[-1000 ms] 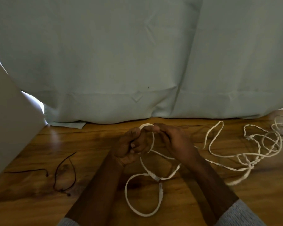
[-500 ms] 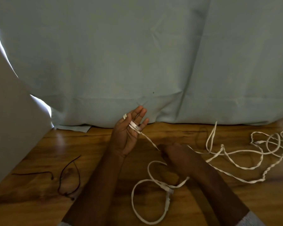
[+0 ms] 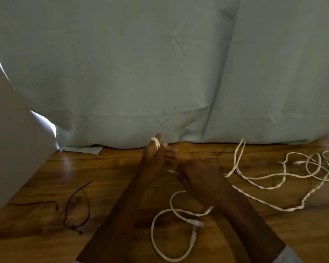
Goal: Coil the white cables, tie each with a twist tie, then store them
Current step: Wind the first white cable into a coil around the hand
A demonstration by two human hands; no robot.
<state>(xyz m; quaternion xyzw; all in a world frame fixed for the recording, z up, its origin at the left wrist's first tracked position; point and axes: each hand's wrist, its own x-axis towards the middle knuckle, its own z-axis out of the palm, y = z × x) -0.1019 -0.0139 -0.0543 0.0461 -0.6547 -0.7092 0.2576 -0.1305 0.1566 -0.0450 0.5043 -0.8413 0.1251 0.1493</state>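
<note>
One view only, from the head camera. The left hand [image 3: 153,156] stands upright near the far edge of the wooden floor [image 3: 106,175], fingers straight, with a turn of the white cable [image 3: 258,185] lying across its upper fingers at the tips. Half a second ago that hand stood alone with the strand across it and the right hand [image 3: 188,168] sat lower, nearer the loose loop; now the right hand has come up beside the left, its fingers curled and touching the left palm. A short piece of cable shows just under those fingers, so its grip looks pinched on the strand, though the contact itself is dim and partly hidden. I judge this as another wrap being laid round the left hand: coiling has only begun. Most of the cable trails loose toward the right edge of the floor, partly twisted, and one plug end [image 3: 195,223] lies near the front edge. Two black twist ties [image 3: 78,207] wait by the left edge, untouched
</note>
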